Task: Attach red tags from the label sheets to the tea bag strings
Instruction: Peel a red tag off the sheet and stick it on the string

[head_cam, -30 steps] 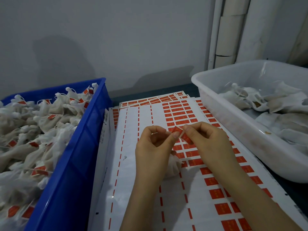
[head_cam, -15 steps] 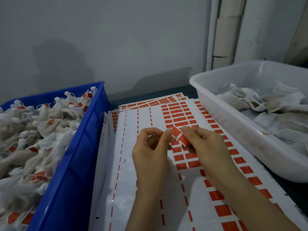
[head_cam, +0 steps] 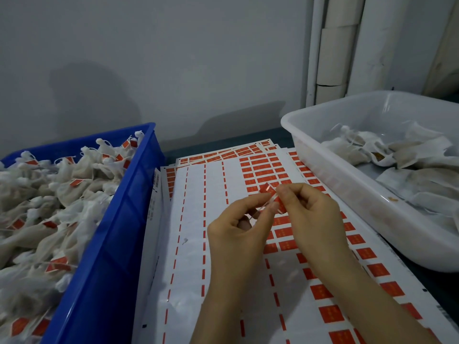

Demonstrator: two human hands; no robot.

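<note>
Leftmost, a blue crate [head_cam: 116,232] is heaped with tagged tea bags [head_cam: 49,194]. Beside it, the label sheets [head_cam: 193,219] lie flat, their left columns already stripped. Above them, the left hand [head_cam: 238,234] curls, thumb and forefinger pinching the lower end of a red tag [head_cam: 270,192]. The right hand [head_cam: 313,219] pinches the same tag from the other side. Farthest right, a white tub [head_cam: 347,199] holds untagged tea bags [head_cam: 409,165].

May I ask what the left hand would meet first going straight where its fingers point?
Probably the tag in the right hand, just ahead of the left hand; depth is unclear.
</note>
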